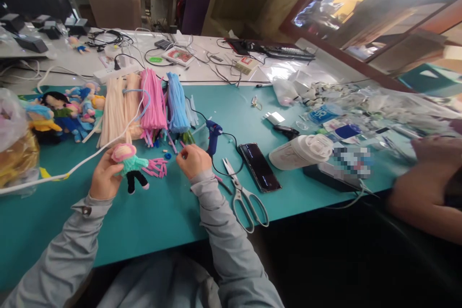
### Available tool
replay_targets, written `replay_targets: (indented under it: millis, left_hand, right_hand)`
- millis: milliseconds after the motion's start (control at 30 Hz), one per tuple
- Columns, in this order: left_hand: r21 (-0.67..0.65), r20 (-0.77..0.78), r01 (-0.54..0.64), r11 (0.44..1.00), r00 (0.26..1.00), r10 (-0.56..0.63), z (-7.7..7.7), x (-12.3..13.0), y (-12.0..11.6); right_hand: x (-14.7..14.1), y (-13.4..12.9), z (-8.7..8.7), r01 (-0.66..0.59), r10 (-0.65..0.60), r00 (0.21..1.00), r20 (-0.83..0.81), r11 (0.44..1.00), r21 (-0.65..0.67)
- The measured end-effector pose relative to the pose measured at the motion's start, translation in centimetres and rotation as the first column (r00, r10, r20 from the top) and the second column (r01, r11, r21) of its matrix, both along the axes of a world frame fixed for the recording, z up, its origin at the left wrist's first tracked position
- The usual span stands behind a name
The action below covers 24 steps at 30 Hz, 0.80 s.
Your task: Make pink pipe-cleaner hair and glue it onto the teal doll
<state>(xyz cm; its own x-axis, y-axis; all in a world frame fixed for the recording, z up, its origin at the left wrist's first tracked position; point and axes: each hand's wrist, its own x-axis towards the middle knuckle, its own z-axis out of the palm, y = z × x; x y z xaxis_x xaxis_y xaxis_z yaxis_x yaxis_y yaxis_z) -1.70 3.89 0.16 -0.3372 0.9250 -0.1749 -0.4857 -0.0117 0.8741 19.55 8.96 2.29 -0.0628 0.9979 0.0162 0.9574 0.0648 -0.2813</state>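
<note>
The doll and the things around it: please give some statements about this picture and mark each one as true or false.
1. The left hand holds the doll. True.
2. The scissors lie left of the doll. False: they lie to its right, beside the phone.
3. The glue gun is blue. True.
4. The right hand grips the glue gun. False: it is just left of the gun, fingers pinched over small pieces on the mat.
5. The doll has yellow legs. False: the legs are black.
6. Bundles of pipe cleaners lie behind the hands. True.
</note>
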Motion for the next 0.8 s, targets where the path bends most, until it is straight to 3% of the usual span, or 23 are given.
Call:
replay_targets:
  millis: [200, 333, 600, 800]
  left_hand:
    - [-0.013, 0.013, -0.008, 1.000, 1.000, 0.008, -0.3, 0.1, 0.1]
    - [-0.009, 0.015, -0.013, 1.000, 1.000, 0.013, -0.1, 0.1, 0.1]
    - [-0.006, 0.023, 0.001, 1.000, 1.000, -0.001, 0.1, 0.0, 0.1]
    - [-0.020, 0.041, -0.003, 1.000, 0.999, 0.004, 0.2, 0.1, 0.2]
  right_hand:
    - [-1.3, 1.3, 1.0, -0.082, 0.085, 0.992, -0.089, 0.996, 0.033]
    - [-1.5, 2.2, 1.5, -0.037, 0.037, 0.993, -0.113, 0.999, 0.005]
    - [1.5, 2.1, 1.5, 0.087, -0.090, 0.993, -0.071, 0.995, -0.050]
    - [3.1, 0.2, 1.4, 0.078, -0.087, 0.984, -0.153, 0.995, -0.065]
